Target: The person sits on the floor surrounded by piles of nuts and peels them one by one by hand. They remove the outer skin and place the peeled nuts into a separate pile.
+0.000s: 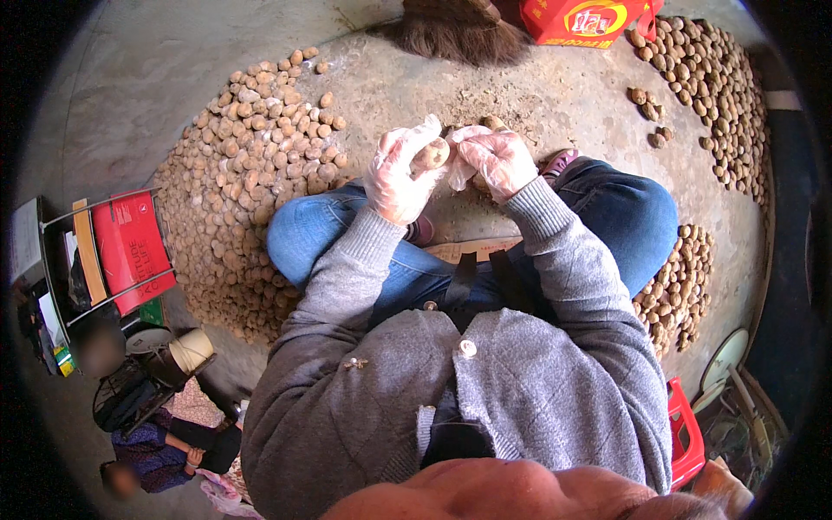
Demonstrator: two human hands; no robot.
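Note:
My left hand (402,174), in a thin clear plastic glove, is closed around a round brownish tuber (434,155) that looks like a potato. Close beside it, my right hand (499,159) wears the same kind of glove. Its fingers are curled inward near the tuber, and whatever may be between them is hidden. One more tuber (494,123) shows just beyond the right knuckles. Part of something brownish shows under that hand, too covered to name. Both hands are above the concrete floor, between my bent knees.
A large heap of tubers (260,149) spreads on the left. Darker tubers (715,91) lie at the far right, with a smaller pile (676,286) by my right knee. A broom head (461,32) and a red bag (578,23) stand ahead. A red plastic stool (686,432) is behind right; a person (162,448) sits behind left.

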